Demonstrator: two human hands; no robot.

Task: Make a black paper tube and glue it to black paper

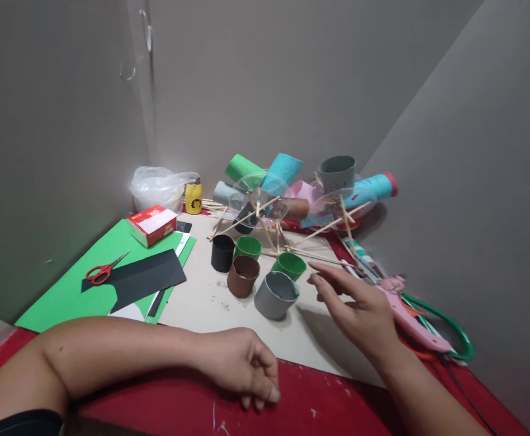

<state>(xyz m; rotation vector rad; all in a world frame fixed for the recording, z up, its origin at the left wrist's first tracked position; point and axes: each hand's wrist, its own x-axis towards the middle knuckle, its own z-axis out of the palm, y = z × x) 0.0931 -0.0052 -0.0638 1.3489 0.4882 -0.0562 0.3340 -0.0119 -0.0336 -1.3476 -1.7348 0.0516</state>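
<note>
Several short paper-covered tubes stand upright on the pale board: a black one [222,254], a green one [248,247] behind a brown one [243,277], another green one [290,266] and a grey one [277,295] in front. My right hand [360,306] hovers beside the front green and grey tubes, fingers stretched out with a gap to the thumb, holding nothing. At the front, my left hand [247,366] rests on the red tabletop [174,393] with its fingers curled in; nothing shows in them. Behind the tubes is a wooden-stick frame [258,209] with clear plastic discs and coloured tubes.
On the left, green sheets [65,297] carry black paper [149,278], red-handled scissors [104,272] and a red-and-white box [152,224]. A yellow container [193,197] and plastic bag [156,184] stand behind. A pink glue gun [417,321] lies at right. Grey walls close the corner.
</note>
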